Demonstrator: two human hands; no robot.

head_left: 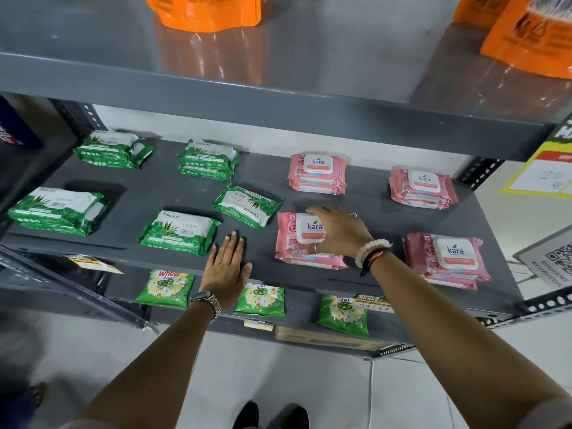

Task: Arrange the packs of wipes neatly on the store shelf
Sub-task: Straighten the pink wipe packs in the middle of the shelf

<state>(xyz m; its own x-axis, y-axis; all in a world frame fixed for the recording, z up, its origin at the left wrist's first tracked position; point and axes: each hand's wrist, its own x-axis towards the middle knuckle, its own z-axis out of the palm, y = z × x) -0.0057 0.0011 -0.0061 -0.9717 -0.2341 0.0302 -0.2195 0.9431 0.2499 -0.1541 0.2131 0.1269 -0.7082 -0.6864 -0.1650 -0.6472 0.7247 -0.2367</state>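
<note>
On the grey middle shelf (173,196) lie green Origami wipe packs on the left and pink Kara packs on the right. One green pack (246,206) lies turned askew near the middle; another green pack (179,232) sits just left of my left hand. My left hand (227,269) rests flat and open on the shelf's front edge, holding nothing. My right hand (339,232) grips the top pink pack (297,239) of the front middle stack, fingers curled over its white lid. Other pink stacks stand at back middle (317,173), back right (422,188) and front right (447,260).
The upper shelf (278,88) overhangs with orange bags (204,10) on it. The lower shelf holds green Wheel sachets (167,289). Perforated steel uprights (476,173) frame the rack. A yellow price sign (541,174) and a QR placard (554,261) hang at the right.
</note>
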